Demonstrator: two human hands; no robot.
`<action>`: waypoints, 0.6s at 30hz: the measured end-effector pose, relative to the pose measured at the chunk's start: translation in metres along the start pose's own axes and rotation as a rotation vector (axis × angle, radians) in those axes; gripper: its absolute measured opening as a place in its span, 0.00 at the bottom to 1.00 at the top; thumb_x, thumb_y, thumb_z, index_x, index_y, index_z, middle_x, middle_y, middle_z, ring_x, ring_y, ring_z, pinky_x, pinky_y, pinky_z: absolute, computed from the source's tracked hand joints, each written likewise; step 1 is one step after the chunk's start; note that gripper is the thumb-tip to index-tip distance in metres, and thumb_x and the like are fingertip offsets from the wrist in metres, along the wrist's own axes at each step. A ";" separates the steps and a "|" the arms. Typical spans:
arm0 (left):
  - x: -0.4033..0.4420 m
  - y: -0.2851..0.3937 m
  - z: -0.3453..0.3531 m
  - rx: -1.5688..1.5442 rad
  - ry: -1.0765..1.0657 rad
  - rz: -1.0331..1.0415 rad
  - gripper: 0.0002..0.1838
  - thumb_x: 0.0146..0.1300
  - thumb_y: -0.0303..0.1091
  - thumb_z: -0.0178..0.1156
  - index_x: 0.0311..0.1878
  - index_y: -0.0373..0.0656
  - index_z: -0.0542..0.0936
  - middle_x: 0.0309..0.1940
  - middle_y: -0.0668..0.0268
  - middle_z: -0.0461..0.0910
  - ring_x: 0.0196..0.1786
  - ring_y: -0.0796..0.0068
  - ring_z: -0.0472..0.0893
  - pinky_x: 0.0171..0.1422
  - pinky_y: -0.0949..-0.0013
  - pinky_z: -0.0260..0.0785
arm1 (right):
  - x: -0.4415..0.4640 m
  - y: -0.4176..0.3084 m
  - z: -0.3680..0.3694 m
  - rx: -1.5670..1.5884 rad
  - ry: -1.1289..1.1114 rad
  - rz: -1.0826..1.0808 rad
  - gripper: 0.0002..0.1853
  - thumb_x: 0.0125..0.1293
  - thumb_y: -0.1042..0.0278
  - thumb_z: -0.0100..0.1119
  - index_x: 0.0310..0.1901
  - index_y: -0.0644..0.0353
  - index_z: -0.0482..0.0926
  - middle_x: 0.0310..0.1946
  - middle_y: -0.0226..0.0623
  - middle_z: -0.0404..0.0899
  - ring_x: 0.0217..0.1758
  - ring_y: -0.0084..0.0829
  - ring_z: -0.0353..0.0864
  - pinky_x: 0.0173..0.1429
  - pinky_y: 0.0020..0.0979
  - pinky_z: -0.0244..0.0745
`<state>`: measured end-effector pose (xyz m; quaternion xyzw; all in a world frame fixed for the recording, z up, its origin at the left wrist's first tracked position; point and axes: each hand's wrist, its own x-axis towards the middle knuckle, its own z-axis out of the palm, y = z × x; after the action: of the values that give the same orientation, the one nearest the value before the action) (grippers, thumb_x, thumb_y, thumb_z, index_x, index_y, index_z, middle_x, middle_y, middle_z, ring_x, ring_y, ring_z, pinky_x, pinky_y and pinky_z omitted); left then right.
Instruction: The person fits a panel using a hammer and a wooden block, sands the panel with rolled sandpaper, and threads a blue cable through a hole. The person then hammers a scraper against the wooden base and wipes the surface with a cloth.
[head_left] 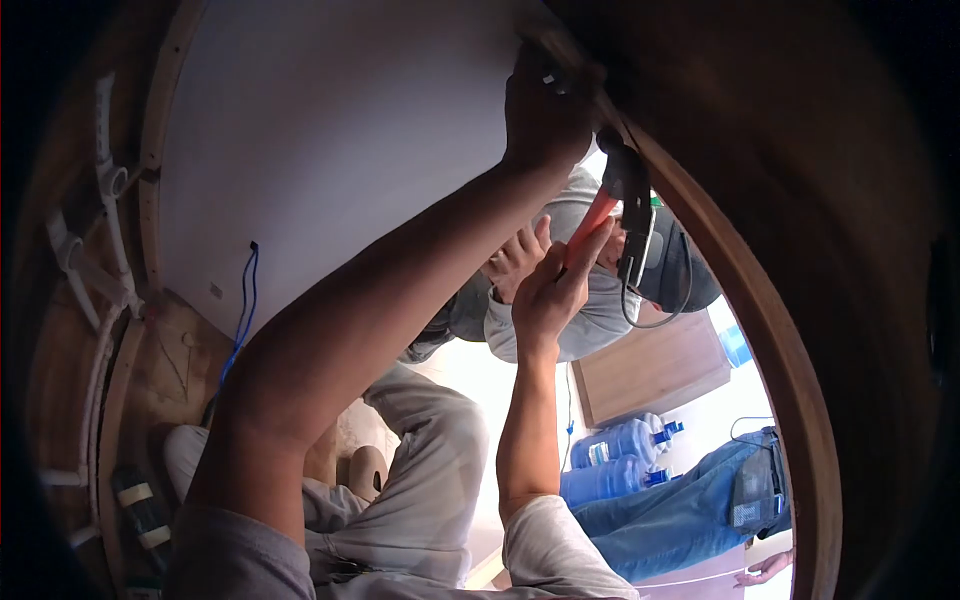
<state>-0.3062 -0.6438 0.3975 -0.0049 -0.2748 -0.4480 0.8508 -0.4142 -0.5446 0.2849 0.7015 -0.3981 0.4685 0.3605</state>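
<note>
My left hand [550, 110] is raised at the top centre against a wooden piece [560, 45] beside the wooden frame edge. Its fingers are curled and partly lost in shadow, so what they hold is hard to make out. Lower and to the right, my right hand [550, 295] grips the orange handle of a hammer [597, 215]. The dark hammer head points upward, close to the wooden edge and just below my left hand.
A co-worker in grey [608, 310] and a dark cap is behind the hammer, one hand visible. Another person in jeans [665, 515] stands lower right near blue water bottles [615, 440]. White pipes [115, 235] run along the left; a curved wooden edge [770, 310] borders the opening. A blue cable [243, 310] hangs left.
</note>
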 end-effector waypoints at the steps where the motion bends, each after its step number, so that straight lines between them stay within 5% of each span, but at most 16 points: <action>1: 0.001 0.003 -0.001 -0.009 -0.006 0.003 0.25 0.63 0.35 0.66 0.58 0.33 0.71 0.49 0.49 0.82 0.57 0.53 0.81 0.61 0.58 0.74 | 0.003 0.001 0.002 -0.017 0.036 -0.053 0.33 0.74 0.76 0.47 0.77 0.67 0.49 0.67 0.66 0.67 0.49 0.45 0.80 0.52 0.35 0.73; 4: -0.001 0.004 0.001 0.002 0.012 0.005 0.22 0.63 0.33 0.64 0.57 0.34 0.73 0.47 0.50 0.83 0.56 0.53 0.82 0.60 0.57 0.75 | -0.012 0.008 0.006 0.139 0.010 0.264 0.33 0.74 0.76 0.48 0.77 0.67 0.49 0.68 0.64 0.67 0.58 0.50 0.79 0.57 0.36 0.73; 5: -0.001 0.005 -0.001 0.020 -0.011 0.006 0.21 0.63 0.33 0.64 0.56 0.34 0.73 0.46 0.50 0.84 0.55 0.53 0.83 0.59 0.57 0.75 | 0.000 0.002 0.006 -0.041 0.022 0.035 0.34 0.73 0.77 0.48 0.77 0.67 0.48 0.69 0.65 0.66 0.66 0.54 0.74 0.63 0.38 0.71; 8: 0.003 0.012 -0.011 0.084 -0.029 0.036 0.18 0.64 0.31 0.62 0.55 0.34 0.74 0.44 0.50 0.84 0.51 0.54 0.84 0.55 0.57 0.77 | -0.001 -0.013 0.010 0.027 -0.026 0.063 0.34 0.73 0.77 0.48 0.77 0.67 0.49 0.69 0.66 0.64 0.72 0.57 0.68 0.67 0.41 0.68; 11: 0.019 0.037 -0.029 0.102 0.059 0.109 0.15 0.63 0.26 0.61 0.53 0.34 0.75 0.42 0.49 0.85 0.45 0.53 0.86 0.48 0.61 0.79 | -0.001 -0.022 0.014 0.005 -0.049 0.012 0.32 0.71 0.78 0.49 0.75 0.69 0.54 0.65 0.66 0.69 0.67 0.57 0.73 0.63 0.43 0.73; 12: 0.029 0.047 -0.038 0.118 0.022 0.072 0.22 0.67 0.40 0.60 0.59 0.37 0.75 0.54 0.47 0.81 0.58 0.47 0.81 0.62 0.53 0.73 | -0.005 -0.018 0.018 -0.001 -0.030 -0.073 0.32 0.71 0.79 0.50 0.75 0.69 0.55 0.63 0.66 0.71 0.65 0.57 0.76 0.61 0.43 0.74; 14: 0.048 0.068 -0.037 -0.015 -0.031 -0.036 0.14 0.71 0.38 0.60 0.57 0.47 0.76 0.55 0.60 0.79 0.55 0.64 0.78 0.57 0.55 0.73 | -0.001 -0.027 0.019 0.053 -0.125 0.029 0.31 0.71 0.79 0.50 0.75 0.70 0.55 0.61 0.66 0.73 0.62 0.57 0.78 0.59 0.43 0.75; 17: 0.075 0.035 -0.037 0.506 -0.035 0.218 0.20 0.70 0.49 0.59 0.58 0.48 0.79 0.63 0.54 0.76 0.67 0.52 0.71 0.67 0.39 0.63 | 0.017 -0.041 0.021 0.055 -0.112 -0.022 0.31 0.71 0.79 0.49 0.74 0.71 0.55 0.58 0.67 0.75 0.57 0.58 0.81 0.57 0.43 0.76; 18: 0.059 0.048 -0.028 0.780 0.141 0.218 0.22 0.70 0.52 0.58 0.60 0.49 0.79 0.64 0.53 0.75 0.70 0.50 0.68 0.70 0.37 0.58 | 0.023 -0.044 0.021 0.039 -0.087 -0.067 0.31 0.71 0.80 0.49 0.74 0.71 0.55 0.58 0.67 0.75 0.56 0.58 0.81 0.57 0.42 0.76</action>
<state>-0.2304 -0.6665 0.4132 0.3198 -0.3630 -0.2168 0.8479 -0.3610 -0.5493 0.2941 0.7410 -0.3803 0.4329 0.3448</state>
